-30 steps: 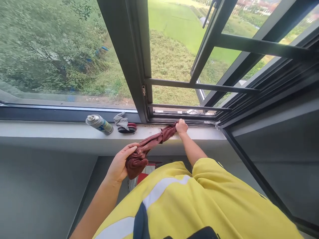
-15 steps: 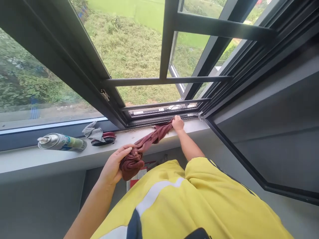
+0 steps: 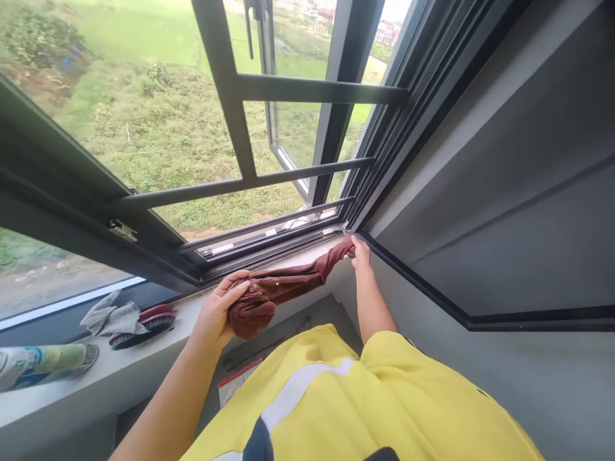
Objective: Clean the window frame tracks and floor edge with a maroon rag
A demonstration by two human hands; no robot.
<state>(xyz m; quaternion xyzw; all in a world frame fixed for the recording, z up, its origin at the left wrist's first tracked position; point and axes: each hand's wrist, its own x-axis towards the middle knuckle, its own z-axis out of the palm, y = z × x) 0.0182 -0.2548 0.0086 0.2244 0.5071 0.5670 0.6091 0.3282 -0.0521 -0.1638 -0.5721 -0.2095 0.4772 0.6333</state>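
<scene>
A dark red cloth (image 3: 283,288) stretches along the pale window sill (image 3: 144,358) between my two hands. My left hand (image 3: 218,310) grips its bunched end just off the sill's front edge. My right hand (image 3: 361,251) presses the other end into the right corner of the dark window frame (image 3: 269,246), where the sill meets the grey side wall. The lower track of the open window runs just behind the cloth.
On the sill to the left lie a red brush (image 3: 147,320) with a grey rag (image 3: 108,315) on it and a spray can (image 3: 41,363) on its side. Dark bars (image 3: 307,89) cross the open window. A grey wall (image 3: 504,192) fills the right.
My right hand has slid the cloth's end rightward along the sill into the frame's corner. My left hand followed with the bunched end. The view has swung to the right.
</scene>
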